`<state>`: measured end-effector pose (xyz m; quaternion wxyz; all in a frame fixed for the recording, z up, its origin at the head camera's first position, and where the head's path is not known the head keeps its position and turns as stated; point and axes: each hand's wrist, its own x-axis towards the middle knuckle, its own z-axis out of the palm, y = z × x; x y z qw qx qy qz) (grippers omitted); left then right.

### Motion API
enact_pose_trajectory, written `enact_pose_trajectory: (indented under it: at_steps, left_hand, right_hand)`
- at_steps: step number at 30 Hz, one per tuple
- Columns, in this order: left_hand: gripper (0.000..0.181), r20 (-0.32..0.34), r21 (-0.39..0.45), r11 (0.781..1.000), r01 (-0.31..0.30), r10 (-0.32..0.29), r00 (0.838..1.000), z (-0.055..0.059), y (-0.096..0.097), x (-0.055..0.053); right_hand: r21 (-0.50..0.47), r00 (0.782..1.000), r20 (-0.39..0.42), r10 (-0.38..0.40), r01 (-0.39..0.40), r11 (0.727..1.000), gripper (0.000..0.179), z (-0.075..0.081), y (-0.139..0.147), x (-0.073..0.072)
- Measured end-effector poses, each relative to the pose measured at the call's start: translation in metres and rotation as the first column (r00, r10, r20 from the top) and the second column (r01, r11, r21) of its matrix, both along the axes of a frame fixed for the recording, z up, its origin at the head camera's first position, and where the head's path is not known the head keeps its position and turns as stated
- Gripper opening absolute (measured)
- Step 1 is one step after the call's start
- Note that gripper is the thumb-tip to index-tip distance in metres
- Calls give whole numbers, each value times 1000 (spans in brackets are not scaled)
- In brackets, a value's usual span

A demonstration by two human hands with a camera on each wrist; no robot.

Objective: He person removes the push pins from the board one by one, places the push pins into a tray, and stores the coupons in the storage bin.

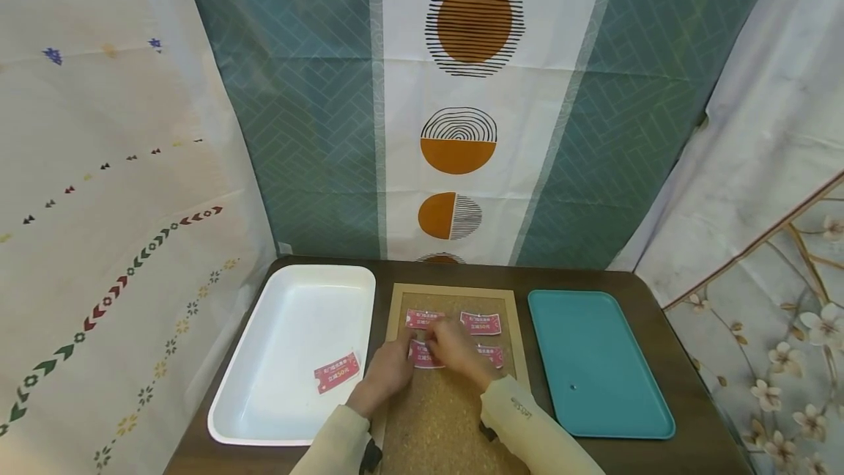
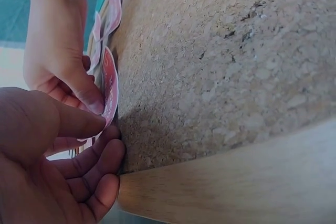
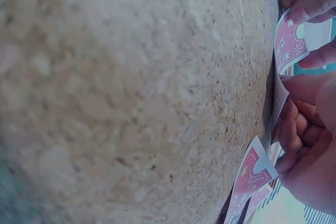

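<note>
Both hands meet at the lower-left pink coupon (image 1: 424,359) on the framed corkboard (image 1: 455,416). My left hand (image 1: 390,365) pinches the coupon's left end, its thumb on top in the left wrist view. My right hand (image 1: 456,347) has its curled fingers and thumb at the coupon's upper part; the thumb touches the printed face (image 2: 109,80). The coupon bows up from the cork in the right wrist view. Whether a pin sits between the right fingers is hidden. More pink coupons lie at the upper left (image 1: 420,319), upper right (image 1: 481,324) and lower right (image 1: 491,355).
A white tray (image 1: 264,394) at the left holds one pink coupon (image 1: 337,372). On the right stands a teal tray (image 1: 600,343) with a small shiny piece (image 1: 573,387) in it. Patterned cloths (image 1: 310,130) hang behind and beside the dark table (image 1: 699,424).
</note>
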<state>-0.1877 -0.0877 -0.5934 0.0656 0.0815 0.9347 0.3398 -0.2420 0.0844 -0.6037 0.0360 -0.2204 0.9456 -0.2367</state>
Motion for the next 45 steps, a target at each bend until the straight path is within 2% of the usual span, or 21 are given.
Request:
enact_pose_trajectory:
  at_steps: [4, 10, 15, 20, 27, 35, 45]
  left_hand:
    - [39, -19, -9, 1000, 8, -8, 1000, -1, -1, 0]
    - [38, -26, 4, 1000, 2, -2, 1000, 0, -3, 0]
    - [40, -25, -3, 1000, -5, 5, 1000, 0, -3, -1]
    - [40, 4, 21, 1000, -5, 5, 1000, 0, -2, -3]
    - [39, 3, 34, 999, 4, -4, 1000, -2, -4, -5]
    - [41, 11, 52, 999, 5, -6, 1000, -2, -4, -5]
    - [42, 10, 66, 998, 0, -1, 1000, -8, -3, -7]
  right_hand:
    - [-43, 999, 36, 19, -17, 999, 6, -2, 0, -1]
    - [-87, 995, 100, 12, -4, 996, 5, -4, -2, -3]
    - [-99, 993, 119, 15, -3, 995, 5, -4, -2, -6]
    - [-122, 987, 157, 14, 5, 993, 2, -3, 0, -7]
    - [-215, 973, 228, 30, 20, 976, 5, -3, 0, -5]
    - [-234, 966, 259, 17, 46, 971, 4, -4, 2, -4]
    - [-250, 976, 216, 22, 33, 968, 6, -8, 3, -5]
